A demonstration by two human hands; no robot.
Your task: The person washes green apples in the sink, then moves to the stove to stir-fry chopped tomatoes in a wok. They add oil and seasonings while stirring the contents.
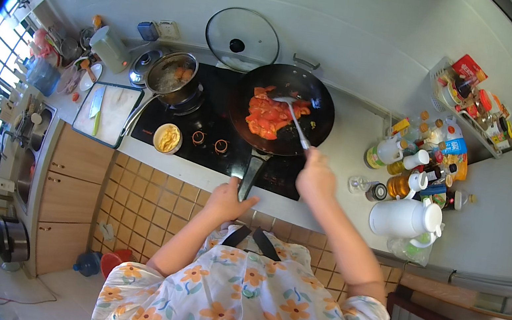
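Observation:
My right hand [317, 179] grips the handle of a spatula [299, 127]. Its blade rests among cut tomato pieces [268, 114], which lie in a dark wok [321, 112] on the cooktop. Thumb and fingers spread, my left hand [227, 200] is by the counter's front edge, beside the end of the wok handle [251, 177]; its thumb is close to the handle tip, and I cannot tell whether they touch. Left of the wok, a small bowl [157, 137] of yellow food, apparently cooked egg, sits on the black cooktop [212, 118].
A saucepan [150, 80] with liquid and brownish round items stands at the back left. A knife [97, 103] lies on a cutting board [113, 122]. A glass lid [227, 25] leans on the wall. Several bottles [388, 151] and a white jug [395, 218] crowd the right counter.

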